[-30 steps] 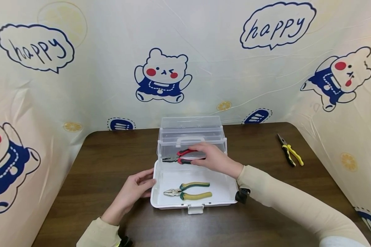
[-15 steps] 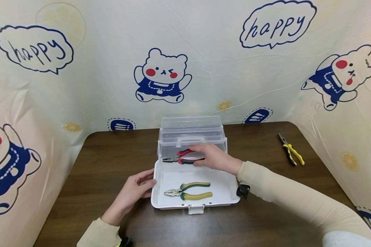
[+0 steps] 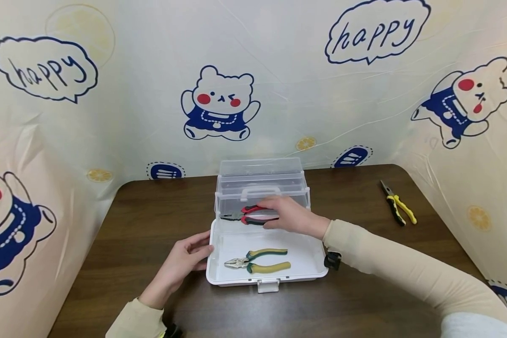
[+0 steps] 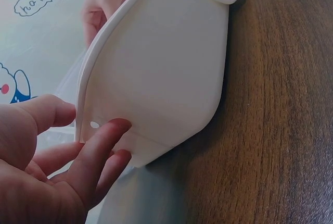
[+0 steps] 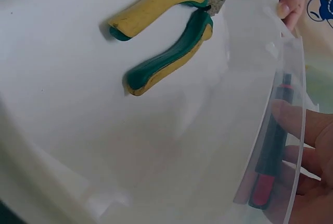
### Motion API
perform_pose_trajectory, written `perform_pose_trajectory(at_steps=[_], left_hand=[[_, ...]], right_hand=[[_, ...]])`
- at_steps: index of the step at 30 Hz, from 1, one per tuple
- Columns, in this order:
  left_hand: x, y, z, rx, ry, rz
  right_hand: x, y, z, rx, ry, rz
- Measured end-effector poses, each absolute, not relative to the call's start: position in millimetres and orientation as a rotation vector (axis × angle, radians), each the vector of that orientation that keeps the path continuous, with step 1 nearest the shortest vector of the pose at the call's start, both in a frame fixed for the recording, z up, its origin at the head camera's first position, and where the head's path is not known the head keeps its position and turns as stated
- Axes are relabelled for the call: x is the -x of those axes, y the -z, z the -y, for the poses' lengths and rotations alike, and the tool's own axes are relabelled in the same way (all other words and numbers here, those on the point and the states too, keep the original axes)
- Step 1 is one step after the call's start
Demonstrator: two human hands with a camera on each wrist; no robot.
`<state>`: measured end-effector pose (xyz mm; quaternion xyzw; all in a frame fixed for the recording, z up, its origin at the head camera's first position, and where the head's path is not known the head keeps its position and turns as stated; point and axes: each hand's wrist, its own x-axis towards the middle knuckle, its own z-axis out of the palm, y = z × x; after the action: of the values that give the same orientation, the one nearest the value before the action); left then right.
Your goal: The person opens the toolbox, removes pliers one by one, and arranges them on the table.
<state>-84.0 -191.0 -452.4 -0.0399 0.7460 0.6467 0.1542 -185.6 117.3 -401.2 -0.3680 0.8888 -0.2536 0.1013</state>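
A white toolbox (image 3: pixel 308 263) with its clear lid (image 3: pixel 259 166) raised at the back stands mid-table. My left hand (image 3: pixel 183 258) holds its left rim, thumb at the edge and fingers against the outer wall (image 4: pixel 156 67). At the rear of the box, my right hand (image 3: pixel 293 217) grips red-and-black combination pliers (image 3: pixel 249 219) by the handles, their jaws pointing left. Clear plastic lies in front of those pliers (image 5: pixel 273 135) in the right wrist view. Green-and-yellow combination pliers (image 3: pixel 268 268) lie on the box floor nearer the front, handles spread to the right.
Yellow-and-black long-nose pliers (image 3: pixel 399 209) lie on the brown wooden table (image 3: pixel 152 211) at the far right. The box's front latch (image 3: pixel 268 286) hangs down toward the person. A printed sheet (image 3: pixel 279 94) hangs behind and at both sides.
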Motion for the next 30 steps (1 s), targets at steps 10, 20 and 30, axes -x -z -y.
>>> perform_pose_trajectory(at_steps=[10,20,30], left_hand=[[82,454,190,0.116,-1.862,-2.127],[83,453,189,0.115,-1.867,-2.128],[84,452,192,0.106,-1.845,-2.145]], right_hand=[[185,402,-118,1.119,0.775,-2.617],[179,399,-130,1.115,0.807,-2.649],[167,387,-153,1.025,0.946,-2.688]])
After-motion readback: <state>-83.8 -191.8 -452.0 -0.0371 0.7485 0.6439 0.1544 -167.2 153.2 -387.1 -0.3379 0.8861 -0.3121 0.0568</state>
